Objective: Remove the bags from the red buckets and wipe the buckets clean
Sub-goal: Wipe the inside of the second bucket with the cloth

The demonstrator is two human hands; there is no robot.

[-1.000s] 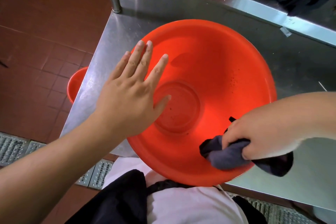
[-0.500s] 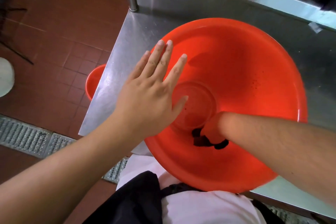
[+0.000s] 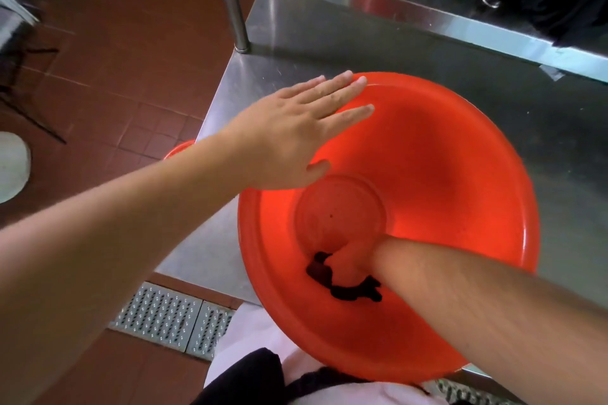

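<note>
A big red bucket [image 3: 460, 154] stands on the steel table, its mouth facing me. My left hand [image 3: 296, 131] lies flat with straight fingers over the bucket's upper left rim. My right hand [image 3: 352, 260] is deep inside, near the bottom, gripping a dark cloth [image 3: 342, 286] against the lower inner wall; the forearm hides most of that hand. A second red bucket [image 3: 179, 149] shows as a sliver on the floor, left of the table, behind my left forearm.
The steel table [image 3: 329, 52] has an upright post [image 3: 230, 0] at its far left corner and a raised shelf [image 3: 427, 9] behind. Left lies red tile floor with a metal drain grate [image 3: 171, 315]. A white round object [image 3: 11, 167] sits at the far left.
My left hand slid from the bucket's inner left wall up to its upper left rim. My right hand, which plunged in with the cloth, stays low near the bottom.
</note>
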